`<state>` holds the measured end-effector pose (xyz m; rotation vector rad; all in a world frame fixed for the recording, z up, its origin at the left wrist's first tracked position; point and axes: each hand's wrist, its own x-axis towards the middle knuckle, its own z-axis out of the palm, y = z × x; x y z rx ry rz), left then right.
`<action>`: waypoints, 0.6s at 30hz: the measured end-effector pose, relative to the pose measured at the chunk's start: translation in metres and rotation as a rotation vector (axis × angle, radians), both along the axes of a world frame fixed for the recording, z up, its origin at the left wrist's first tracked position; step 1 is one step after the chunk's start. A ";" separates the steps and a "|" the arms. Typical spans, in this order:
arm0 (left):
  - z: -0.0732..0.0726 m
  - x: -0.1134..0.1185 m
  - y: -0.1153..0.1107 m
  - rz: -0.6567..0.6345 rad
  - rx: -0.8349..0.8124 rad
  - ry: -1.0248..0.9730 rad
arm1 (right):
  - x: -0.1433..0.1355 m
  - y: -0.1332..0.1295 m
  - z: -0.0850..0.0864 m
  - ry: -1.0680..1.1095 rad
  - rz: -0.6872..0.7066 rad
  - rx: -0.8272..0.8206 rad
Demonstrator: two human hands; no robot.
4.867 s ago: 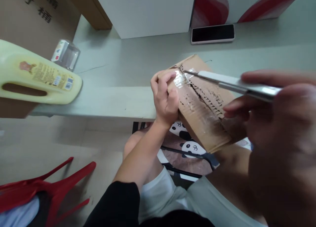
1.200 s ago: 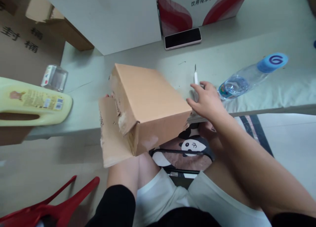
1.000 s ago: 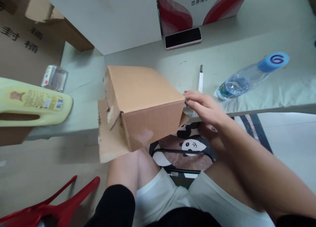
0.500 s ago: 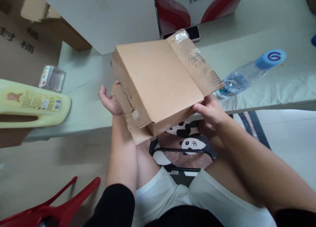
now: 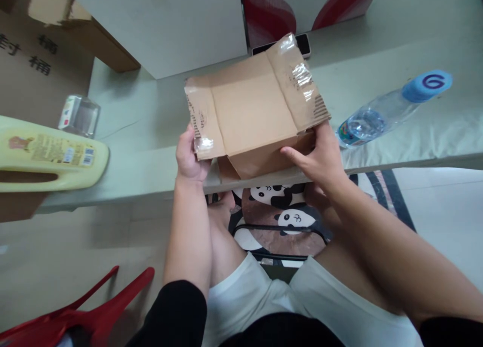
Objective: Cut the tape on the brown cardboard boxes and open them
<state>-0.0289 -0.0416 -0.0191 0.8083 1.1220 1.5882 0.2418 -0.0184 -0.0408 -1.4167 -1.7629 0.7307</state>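
Between my hands is a brown cardboard box [image 5: 252, 105], tilted above the table's front edge. Its left and right end flaps stick outward, with torn edges and shiny clear tape on them. My left hand [image 5: 191, 155] grips the left flap near its lower corner, the fingers hidden behind it. My right hand [image 5: 322, 153] holds the lower right corner, its thumb on the front side and its other fingers tucked behind the right flap. Just right of that hand, a clear water bottle [image 5: 381, 118] with a blue cap lies tilted on the table.
A yellow jug [image 5: 71, 158] and a small clear container [image 5: 80, 116] are at the left. Behind the box stand a white carton [image 5: 169, 24], a red-and-white carton [image 5: 309, 9] and a phone [image 5: 304, 45]. A red stool [image 5: 113, 301] is on the floor, lower left.
The box has turned and levelled, so its left flap now faces up and spreads out. My left hand has moved right and closed on that flap. My right hand has shifted its grip slightly.
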 end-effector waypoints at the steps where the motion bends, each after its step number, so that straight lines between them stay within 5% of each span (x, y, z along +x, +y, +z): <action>1: -0.001 0.003 -0.001 -0.018 -0.025 -0.007 | 0.000 0.000 0.000 -0.002 -0.025 -0.011; 8: -0.014 0.005 0.002 0.118 -0.034 0.124 | -0.001 0.001 0.002 0.305 -0.067 -0.131; 14: -0.013 -0.006 0.003 0.029 -0.119 0.108 | -0.004 0.005 -0.007 0.575 -0.112 -0.147; 18: -0.014 -0.011 0.009 0.184 -0.101 0.178 | -0.004 0.007 -0.015 0.623 -0.035 -0.098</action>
